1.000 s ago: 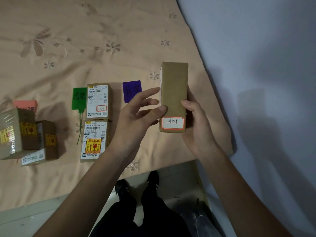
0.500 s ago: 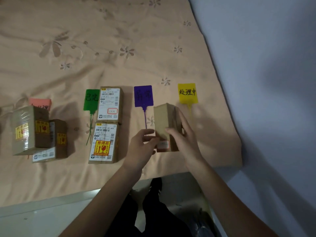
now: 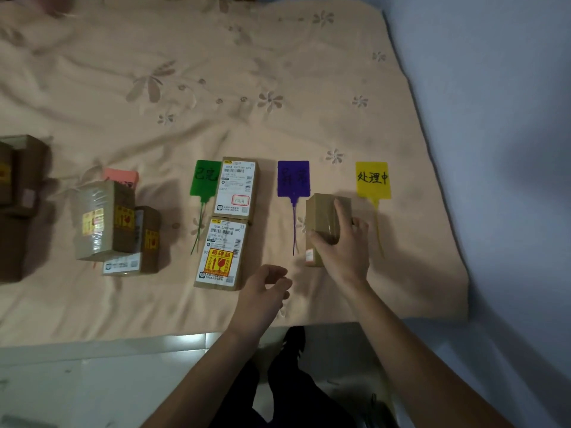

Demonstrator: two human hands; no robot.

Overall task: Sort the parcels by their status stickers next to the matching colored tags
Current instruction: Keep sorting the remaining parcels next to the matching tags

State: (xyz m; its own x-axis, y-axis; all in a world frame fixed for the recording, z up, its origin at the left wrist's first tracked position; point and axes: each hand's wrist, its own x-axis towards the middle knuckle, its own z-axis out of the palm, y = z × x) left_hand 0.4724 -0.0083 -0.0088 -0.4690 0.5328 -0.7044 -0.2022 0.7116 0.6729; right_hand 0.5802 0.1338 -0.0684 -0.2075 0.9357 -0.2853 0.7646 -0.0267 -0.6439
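My right hand (image 3: 343, 242) grips a plain brown parcel (image 3: 323, 216) that lies on the bedspread between the purple tag (image 3: 293, 178) and the yellow tag (image 3: 373, 179); a red-edged sticker shows at its near end. My left hand (image 3: 267, 287) hovers off the parcel, fingers loosely curled, holding nothing. Two labelled parcels (image 3: 236, 188) (image 3: 221, 253) lie beside the green tag (image 3: 205, 178). Two taped parcels (image 3: 103, 219) (image 3: 145, 242) sit by the pink tag (image 3: 122, 176).
More brown boxes (image 3: 18, 180) stand at the far left edge. The bed's front edge (image 3: 154, 330) runs below the parcels, with floor tiles and my legs beneath. A wall (image 3: 509, 149) borders the bed's right side.
The parcel went from upright in both hands down onto the bedspread left of the yellow tag. My left hand let go and pulled back; my right hand stays on it.
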